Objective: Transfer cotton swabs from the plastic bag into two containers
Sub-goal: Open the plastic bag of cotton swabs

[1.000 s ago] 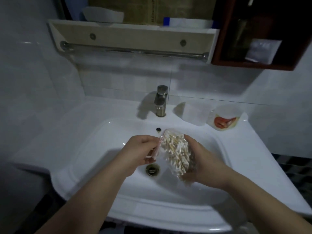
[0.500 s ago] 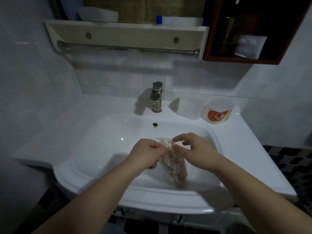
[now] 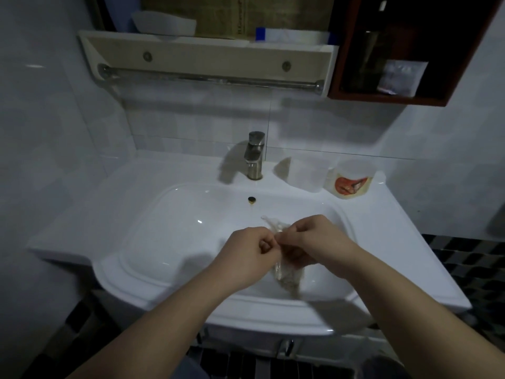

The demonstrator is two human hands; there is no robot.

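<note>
Pinching the mouth of the small clear plastic bag (image 3: 282, 266), both hands sit low in the centre of the frame, above the white ceramic sink (image 3: 142, 272). The left hand (image 3: 244, 254) has its fingers curled tight on the bag's top edge. The right hand (image 3: 319, 240) meets it from the other side, fingers bent onto the same crumpled film, and a twist of plastic pokes up between them. The bag hangs below the knuckles over the basin, its lower part packed with pale-stemmed cotton swabs (image 3: 289, 281), blurred here.

This looks like the opening step, with nothing transferred yet. The load should be very light and the film thin, soft and slippery. The hold therefore belongs on the 2 lips of the opening, 1 hand on each, drawn apart gently. A hard tug could split the bag and scatter swabs into the basin. The swabs themselves are stiff little sticks, best taken as a bunch by their middles.

Farther back, right of centre, the 2 containers stand on the sink's rear ledge: a translucent white plastic cup (image 3: 306, 173) and, just beside it on the right, a white round tub (image 3: 352, 179) with an orange picture label. Their contents cannot be told. A brushed metal faucet (image 3: 255, 154) stands to their left. Across the top run a beige wall shelf (image 3: 207, 50) with a metal rail (image 3: 207, 77), and at upper right a dark red-brown cabinet (image 3: 382, 98).
</note>
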